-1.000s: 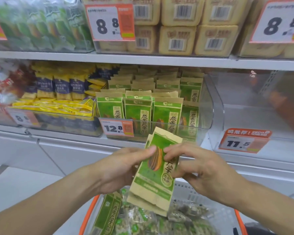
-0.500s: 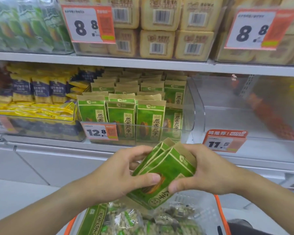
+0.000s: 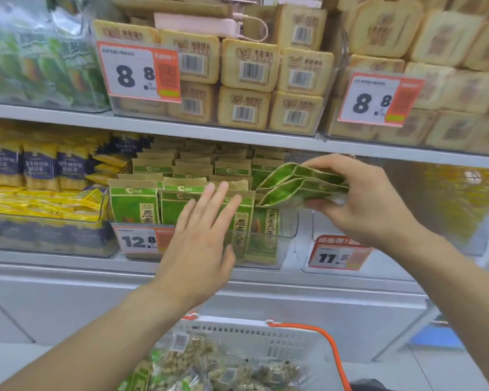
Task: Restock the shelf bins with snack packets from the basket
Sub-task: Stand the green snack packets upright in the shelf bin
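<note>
A: Which step is this?

B: Loading, I'd say. The right hand (image 3: 370, 201) pinches a small stack of green packets (image 3: 302, 187), thumb under and fingers curled over the top, holding them tilted just above the right end of the clear bin (image 3: 287, 244) tagged 12.8. I count about 3, though the blur makes that unsure.

A: And the left hand?

B: The left hand (image 3: 201, 238) holds nothing; its fingers are straight and spread, laid flat in front of the standing packets (image 3: 133, 204) at the front of that same bin. Whether it touches them or only hovers, I cannot tell.

A: Is there room in the bin?

B: A gap shows at the bin's right front corner, directly below the held stack. The rows behind look full.

A: So what does the next move need?

B: Probably turning the stack upright, faces forward, and lowering it into that gap while the flat hand keeps the front row from tipping.

A: More to do after?

B: Yes. The basket (image 3: 333, 348) below the bin has more packets in it.
</note>
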`<state>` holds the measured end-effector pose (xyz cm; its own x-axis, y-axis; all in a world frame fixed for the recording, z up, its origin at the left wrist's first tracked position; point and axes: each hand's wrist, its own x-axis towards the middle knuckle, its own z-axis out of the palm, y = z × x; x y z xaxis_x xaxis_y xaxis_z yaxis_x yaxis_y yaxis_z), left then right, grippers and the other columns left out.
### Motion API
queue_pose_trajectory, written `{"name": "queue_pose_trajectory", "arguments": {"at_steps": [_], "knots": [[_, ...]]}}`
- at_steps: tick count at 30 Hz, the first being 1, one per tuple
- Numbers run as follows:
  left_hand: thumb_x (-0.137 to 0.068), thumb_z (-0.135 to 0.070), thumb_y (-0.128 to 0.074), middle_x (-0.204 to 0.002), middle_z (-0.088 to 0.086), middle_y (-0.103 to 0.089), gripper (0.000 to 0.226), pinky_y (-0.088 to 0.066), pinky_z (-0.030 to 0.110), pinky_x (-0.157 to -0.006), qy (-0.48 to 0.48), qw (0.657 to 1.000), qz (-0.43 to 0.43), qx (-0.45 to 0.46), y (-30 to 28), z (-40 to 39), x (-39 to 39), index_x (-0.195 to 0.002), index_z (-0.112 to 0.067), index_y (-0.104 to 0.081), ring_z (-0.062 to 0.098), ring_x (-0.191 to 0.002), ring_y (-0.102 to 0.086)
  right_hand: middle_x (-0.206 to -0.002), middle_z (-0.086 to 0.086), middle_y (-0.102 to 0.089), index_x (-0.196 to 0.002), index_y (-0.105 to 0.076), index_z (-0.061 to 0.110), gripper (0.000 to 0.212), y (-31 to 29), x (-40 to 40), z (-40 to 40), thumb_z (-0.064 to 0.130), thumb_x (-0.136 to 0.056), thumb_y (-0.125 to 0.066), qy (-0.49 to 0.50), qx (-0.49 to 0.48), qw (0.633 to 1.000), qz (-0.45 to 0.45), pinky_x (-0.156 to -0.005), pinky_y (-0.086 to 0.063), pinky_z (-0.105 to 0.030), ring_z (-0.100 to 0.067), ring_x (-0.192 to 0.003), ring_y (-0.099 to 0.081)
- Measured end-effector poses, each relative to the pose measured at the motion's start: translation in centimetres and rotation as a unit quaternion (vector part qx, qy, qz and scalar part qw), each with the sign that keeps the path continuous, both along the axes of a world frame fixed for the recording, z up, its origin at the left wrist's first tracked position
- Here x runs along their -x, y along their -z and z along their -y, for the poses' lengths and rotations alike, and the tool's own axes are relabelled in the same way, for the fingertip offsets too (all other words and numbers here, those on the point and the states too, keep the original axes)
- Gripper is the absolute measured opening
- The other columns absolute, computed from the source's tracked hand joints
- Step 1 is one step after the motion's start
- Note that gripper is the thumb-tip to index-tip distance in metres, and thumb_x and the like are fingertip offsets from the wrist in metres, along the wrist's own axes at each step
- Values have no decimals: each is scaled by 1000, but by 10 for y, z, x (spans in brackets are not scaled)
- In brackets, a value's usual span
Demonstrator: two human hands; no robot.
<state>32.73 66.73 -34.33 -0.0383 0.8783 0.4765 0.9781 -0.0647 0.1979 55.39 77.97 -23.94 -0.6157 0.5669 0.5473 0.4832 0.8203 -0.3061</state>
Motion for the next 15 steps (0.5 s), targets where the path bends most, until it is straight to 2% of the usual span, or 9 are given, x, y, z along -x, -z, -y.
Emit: {"name": "queue_pose_trajectory", "arguments": {"at_steps": [3, 5, 7, 10, 13, 15], "knots": [[-85, -28, -52, -166, 2, -4, 80, -12, 48, -123, 0, 999, -39, 31, 12, -5, -1, -157, -22, -18, 19, -153, 5, -104, 11, -71, -116, -65, 27, 52, -1, 22, -14, 17, -71, -88, 10, 28, 997, 77, -91, -54, -33, -9, -99, -66], [-83, -30, -51, -166, 2, -4, 82, -14, 49, -123, -4, 997, -54, 52, 20, -5, 2, -157, -20, -18, 20, -153, 2, -103, 8, -71, -115, -63, 31, 53, -2, 35, -25, 29, -68, -89, 45, 42, 983, 173, -86, -55, -39, -16, -98, -65], [-83, -31, -49, -166, 0, 0, 82, -9, 47, -123, -9, 996, -64, 60, 24, -5, 6, -158, -21, -16, 19, -153, 5, -100, 7, -70, -110, -63, 29, 50, -2, 47, -35, 39, -68, -88, 57, 78, 963, 253, -80, -55, -36, -16, -91, -64], [-84, -32, -44, -166, -1, 4, 80, -1, 45, -124, -8, 997, -51, 55, 24, -8, 7, -158, -21, -15, 17, -152, 10, -95, 9, -68, -103, -62, 26, 38, 3, 64, -51, 47, -77, -81, 29, 146, 931, 332, -66, -45, -26, -7, -83, -63], [-83, -33, -42, -166, 1, 2, 78, -5, 47, -123, -12, 998, -39, 53, 24, -10, 5, -157, -19, -21, 19, -153, 7, -101, 8, -67, -106, -58, 25, 40, 8, 76, -68, 51, -81, -76, 23, 188, 909, 372, -75, -45, -27, -14, -92, -63], [-82, -33, -43, -166, 1, 0, 78, -7, 48, -123, -13, 998, -31, 50, 25, -12, 6, -156, -20, -23, 19, -153, 6, -109, 6, -65, -114, -57, 21, 51, 8, 80, -76, 51, -78, -78, 28, 190, 908, 372, -85, -47, -29, -15, -100, -61]]}}
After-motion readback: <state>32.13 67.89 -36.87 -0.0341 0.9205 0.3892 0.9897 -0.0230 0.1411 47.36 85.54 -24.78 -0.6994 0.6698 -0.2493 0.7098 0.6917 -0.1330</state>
